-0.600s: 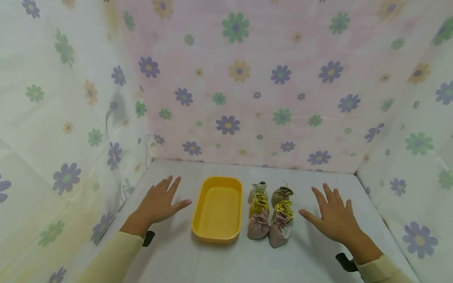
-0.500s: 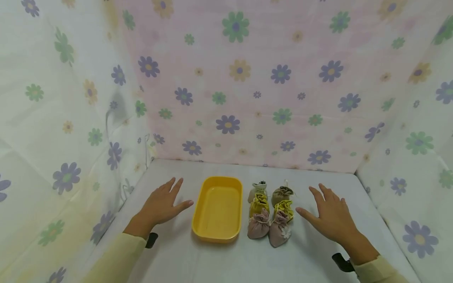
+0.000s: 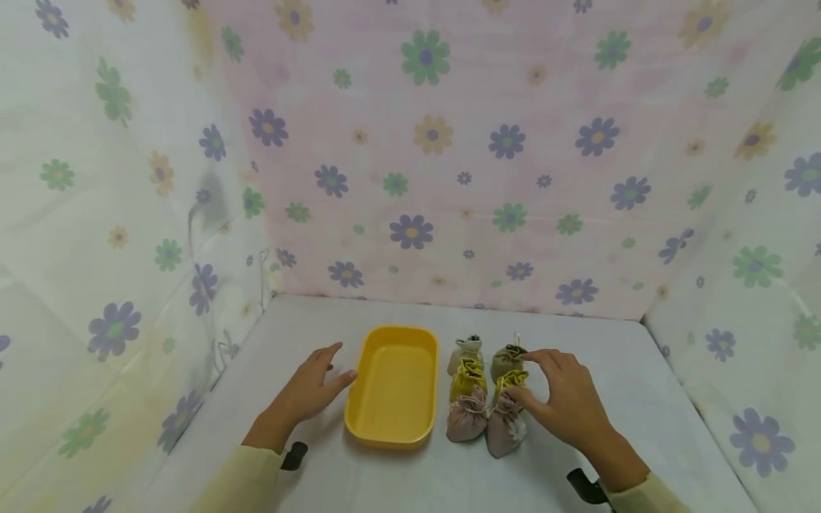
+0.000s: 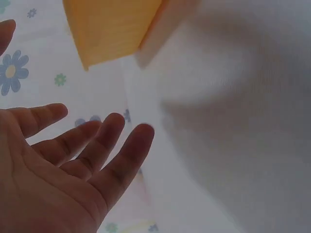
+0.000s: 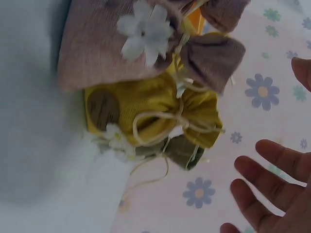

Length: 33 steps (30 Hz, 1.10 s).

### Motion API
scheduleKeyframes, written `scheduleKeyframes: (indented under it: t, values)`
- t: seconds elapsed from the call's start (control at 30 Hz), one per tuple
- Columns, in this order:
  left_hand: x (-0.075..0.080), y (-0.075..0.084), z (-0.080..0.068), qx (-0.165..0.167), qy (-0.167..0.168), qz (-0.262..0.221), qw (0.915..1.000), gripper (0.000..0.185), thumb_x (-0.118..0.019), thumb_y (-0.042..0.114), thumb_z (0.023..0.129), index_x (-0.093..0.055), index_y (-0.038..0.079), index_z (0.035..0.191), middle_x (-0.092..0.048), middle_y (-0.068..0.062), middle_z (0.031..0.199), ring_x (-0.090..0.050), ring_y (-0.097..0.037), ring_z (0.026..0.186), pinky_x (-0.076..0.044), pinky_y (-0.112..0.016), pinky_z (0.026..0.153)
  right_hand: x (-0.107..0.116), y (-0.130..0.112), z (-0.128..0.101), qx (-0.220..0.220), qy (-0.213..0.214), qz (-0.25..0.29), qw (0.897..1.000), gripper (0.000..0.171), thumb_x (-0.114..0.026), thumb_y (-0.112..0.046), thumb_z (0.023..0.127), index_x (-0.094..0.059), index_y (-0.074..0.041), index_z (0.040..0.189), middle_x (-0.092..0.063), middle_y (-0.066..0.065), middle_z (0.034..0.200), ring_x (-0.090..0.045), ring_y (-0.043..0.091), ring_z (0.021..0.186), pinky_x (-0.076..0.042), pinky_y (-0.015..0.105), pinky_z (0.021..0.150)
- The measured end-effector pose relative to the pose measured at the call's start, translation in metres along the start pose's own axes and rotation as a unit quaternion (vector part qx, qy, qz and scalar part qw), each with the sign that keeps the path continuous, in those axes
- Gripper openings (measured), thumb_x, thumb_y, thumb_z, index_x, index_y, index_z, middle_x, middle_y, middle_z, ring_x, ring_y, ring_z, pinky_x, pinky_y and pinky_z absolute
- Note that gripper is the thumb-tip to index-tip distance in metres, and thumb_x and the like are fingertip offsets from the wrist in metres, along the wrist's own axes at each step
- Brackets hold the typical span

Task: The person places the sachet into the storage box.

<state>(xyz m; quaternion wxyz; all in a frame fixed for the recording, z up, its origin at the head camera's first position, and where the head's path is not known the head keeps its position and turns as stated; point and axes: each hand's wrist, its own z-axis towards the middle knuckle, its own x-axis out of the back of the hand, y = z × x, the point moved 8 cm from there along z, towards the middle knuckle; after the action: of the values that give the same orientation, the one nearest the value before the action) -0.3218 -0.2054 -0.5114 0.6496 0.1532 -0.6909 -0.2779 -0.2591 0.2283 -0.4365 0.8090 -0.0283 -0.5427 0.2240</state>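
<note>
3 flower-printed walls enclose a white table surface in soft, rather dim light

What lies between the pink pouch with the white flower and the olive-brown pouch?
A yellow pouch, seen in the right wrist and head views.

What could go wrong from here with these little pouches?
The pouches stand crowded together, so the right hand might topple a neighbour while grasping one. The white flower on one pink pouch could get bent. The left hand, beside the yellow tray, may nudge it.
</note>
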Motion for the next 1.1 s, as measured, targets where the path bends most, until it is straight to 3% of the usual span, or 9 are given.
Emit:
scheduleKeyframes:
  t: [0.13, 0.3, 0.47, 0.73, 0.93, 1.1]
  values:
    - [-0.013, 0.000, 0.003, 0.026, -0.001, -0.067, 0.9974, 0.082, -0.062, 0.065, 0.095, -0.035, 0.024, 0.161, -0.047, -0.011, 0.159, -0.059, -0.030, 0.130, -0.052, -0.058, 0.105, -0.002, -0.012, 0.000, 0.019, 0.020, 0.015, 1.000, 0.061, -0.080, -0.058, 0.084, -0.069, -0.016, 0.126, -0.071, 0.002, 0.122, -0.058, 0.032, 0.116, -0.046, 0.064, 0.095]
    - [-0.032, -0.003, 0.006, 0.078, -0.014, -0.169, 0.9824, 0.078, -0.072, 0.053, 0.094, -0.040, 0.026, 0.160, -0.048, -0.007, 0.158, -0.058, -0.029, 0.130, -0.063, -0.043, 0.091, -0.007, -0.021, -0.002, 0.031, 0.035, 0.014, 0.999, 0.050, -0.083, -0.060, 0.080, -0.074, -0.024, 0.113, -0.075, -0.007, 0.112, -0.057, 0.022, 0.107, -0.046, 0.058, 0.093]
    - [-0.038, -0.008, 0.008, 0.104, 0.007, -0.215, 0.9711, 0.068, -0.072, 0.042, 0.097, -0.045, 0.023, 0.156, -0.053, -0.006, 0.154, -0.057, -0.032, 0.132, -0.064, -0.039, 0.084, -0.016, -0.030, -0.002, 0.039, 0.045, 0.021, 0.998, 0.046, -0.083, -0.062, 0.079, -0.074, -0.028, 0.108, -0.075, -0.011, 0.108, -0.056, 0.019, 0.105, -0.044, 0.057, 0.096]
    - [-0.043, -0.014, 0.010, 0.125, 0.013, -0.258, 0.9578, 0.056, -0.068, 0.039, 0.099, -0.054, 0.020, 0.150, -0.057, -0.010, 0.150, -0.059, -0.033, 0.131, -0.062, -0.044, 0.093, -0.027, -0.044, -0.002, 0.062, 0.060, 0.033, 0.996, 0.044, -0.085, -0.057, 0.079, -0.076, -0.025, 0.107, -0.074, -0.012, 0.108, -0.053, 0.015, 0.105, -0.042, 0.058, 0.099]
    - [-0.051, -0.018, 0.009, 0.126, 0.006, -0.317, 0.9399, 0.050, -0.067, 0.032, 0.101, -0.058, 0.015, 0.147, -0.060, -0.010, 0.147, -0.064, -0.024, 0.120, -0.063, -0.036, 0.084, -0.041, -0.047, -0.004, 0.067, 0.041, 0.024, 0.997, 0.046, -0.083, -0.063, 0.078, -0.076, -0.027, 0.107, -0.072, -0.015, 0.100, -0.051, 0.010, 0.100, -0.042, 0.054, 0.099]
    - [-0.054, -0.018, 0.007, 0.115, 0.001, -0.363, 0.9246, 0.048, -0.067, 0.027, 0.100, -0.060, 0.015, 0.146, -0.060, -0.008, 0.149, -0.064, -0.023, 0.122, -0.063, -0.036, 0.086, -0.048, -0.050, -0.003, 0.053, 0.026, 0.014, 0.998, 0.037, -0.086, -0.058, 0.078, -0.077, -0.031, 0.102, -0.069, -0.021, 0.090, -0.049, 0.007, 0.094, -0.041, 0.055, 0.101]
